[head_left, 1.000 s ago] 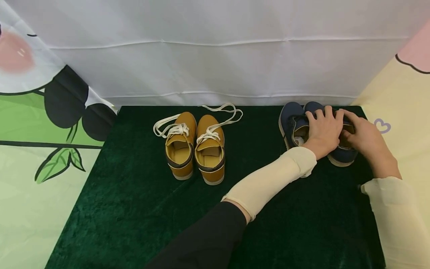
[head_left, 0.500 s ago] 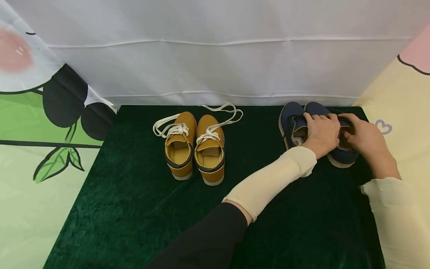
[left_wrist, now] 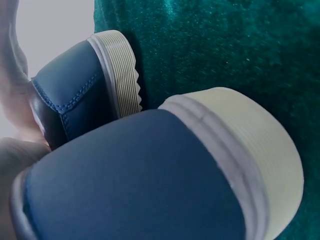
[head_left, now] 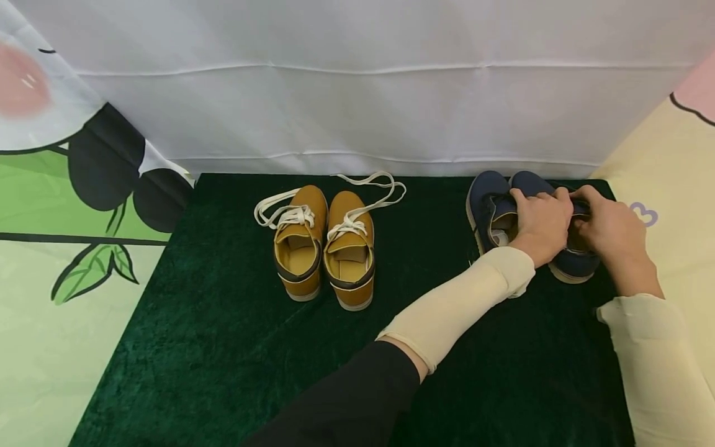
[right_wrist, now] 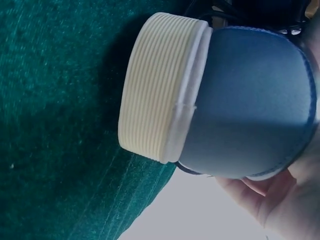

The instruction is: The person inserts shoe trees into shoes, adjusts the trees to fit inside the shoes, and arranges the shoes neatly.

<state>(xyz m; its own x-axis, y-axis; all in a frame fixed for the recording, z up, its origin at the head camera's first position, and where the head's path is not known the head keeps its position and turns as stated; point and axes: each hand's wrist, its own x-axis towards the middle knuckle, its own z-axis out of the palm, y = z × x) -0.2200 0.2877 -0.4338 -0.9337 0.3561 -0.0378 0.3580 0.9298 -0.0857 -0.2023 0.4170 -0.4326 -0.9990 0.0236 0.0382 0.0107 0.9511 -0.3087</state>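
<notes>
In the head view, a pair of navy shoes stands side by side at the far right, the left shoe [head_left: 487, 189] and the right shoe [head_left: 578, 264]. My left hand [head_left: 543, 225] lies over the right shoe's front opening, its fingers curled at the tongue area. My right hand [head_left: 619, 233] grips that shoe's right side, thumb at the opening. What the fingertips pinch is hidden. Two navy heels with cream soles fill the left wrist view, the nearer heel [left_wrist: 135, 175] largest. Fingers show beyond the shoe heel [right_wrist: 250, 105] in the right wrist view.
A pair of tan shoes, left [head_left: 298, 248] and right [head_left: 350, 254], with loose white laces stands left of centre. All shoes rest on a dark green velvet cloth [head_left: 223, 347]. A white sheet [head_left: 357, 112] hangs behind, with printed sheets at both sides.
My left hand's fingers, stretched forward over the navy shoe a second ago, have drawn back and curled. My right hand stays at the same shoe. The tan shoes have not moved.
</notes>
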